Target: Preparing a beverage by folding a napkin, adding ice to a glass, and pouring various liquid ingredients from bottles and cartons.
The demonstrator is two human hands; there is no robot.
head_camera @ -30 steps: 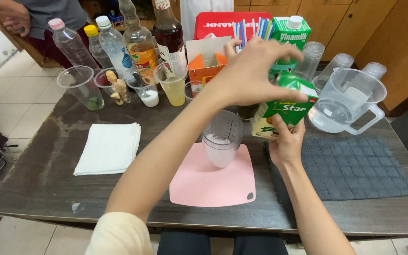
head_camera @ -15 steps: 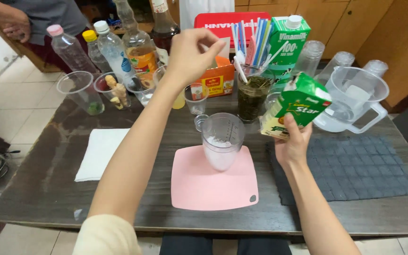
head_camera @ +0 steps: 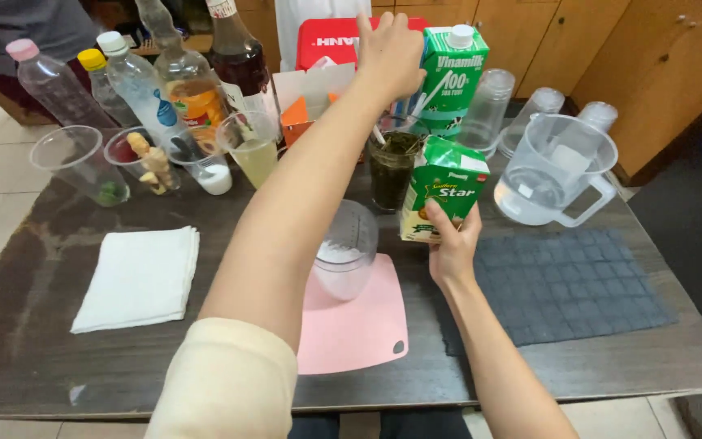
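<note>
Green-and-white small carton (head_camera: 442, 189) is gripped by the right hand (head_camera: 451, 244); the left hand (head_camera: 389, 50), curled, is stretched beside a taller green milk carton (head_camera: 451, 69).

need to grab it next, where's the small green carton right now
In the head view, the small green and white carton is right of centre, tilted in the right hand, just right of the clear cup of dark green liquid.

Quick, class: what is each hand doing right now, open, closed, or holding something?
Left hand: stretched out over the straws behind the tall milk carton; whether it grips anything cannot be told.
Right hand: closed around the small green carton, held tilted.
</note>
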